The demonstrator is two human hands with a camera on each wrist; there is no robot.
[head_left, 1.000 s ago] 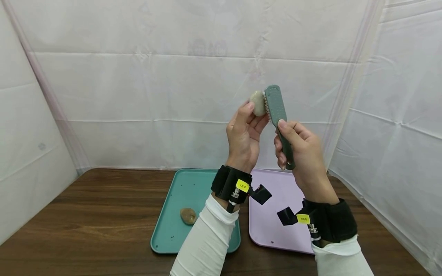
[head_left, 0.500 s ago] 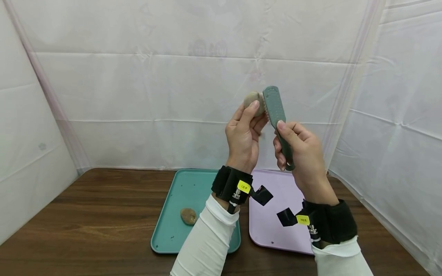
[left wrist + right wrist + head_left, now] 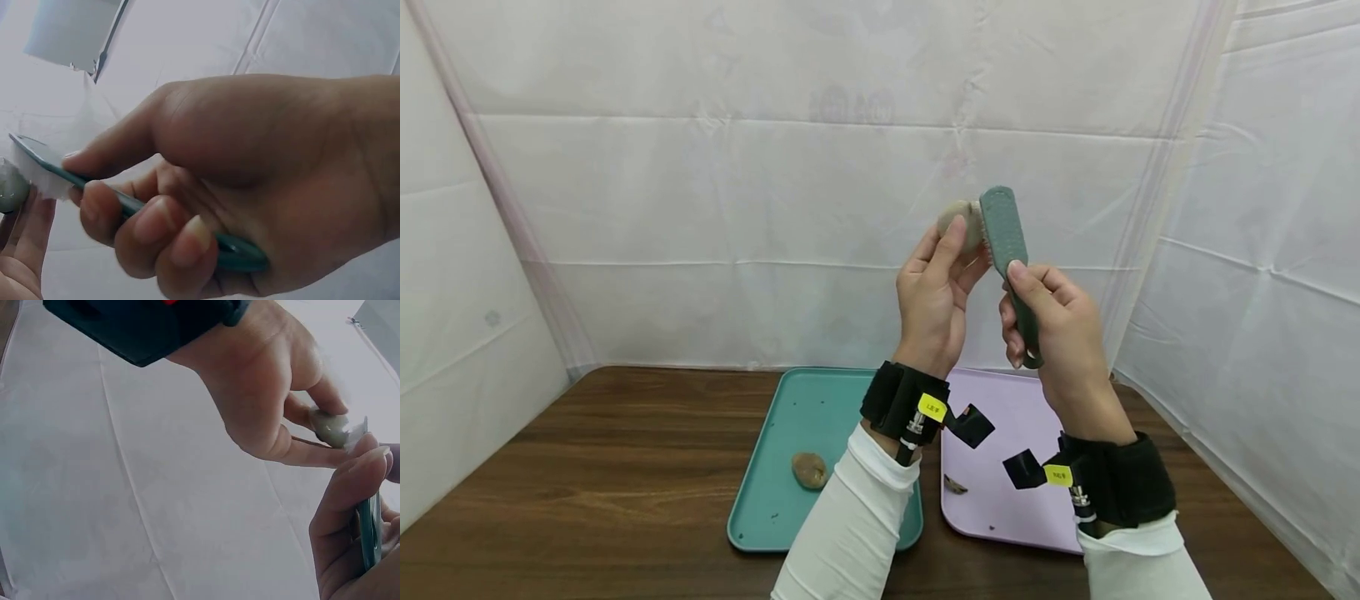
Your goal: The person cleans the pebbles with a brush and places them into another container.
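Two hands are raised in front of the white sheet backdrop, well above the dark brown wooden worktop. The left hand pinches one pale, rounded stone-like lump between thumb and fingertips, palm turned toward the right hand. The right hand has its fingers curled round the handle of one grey-green plastic scrubbing brush, thumb laid up along the handle, the brush head standing upright and slightly tilted. The bristle side faces left and touches the lump. In the left wrist view the right hand shows wrapped round the brush handle; in the right wrist view the left hand shows holding the lump at its fingertips.

Two trays lie side by side on the worktop below the hands: one teal rectangular plastic tray on the left and one lilac rectangular plastic tray on the right. One brownish rounded lump lies in the teal tray near its front. One small dark scrap lies on the lilac tray near its left edge. Each wrist carries one black strap with a yellow label, over white sleeves.
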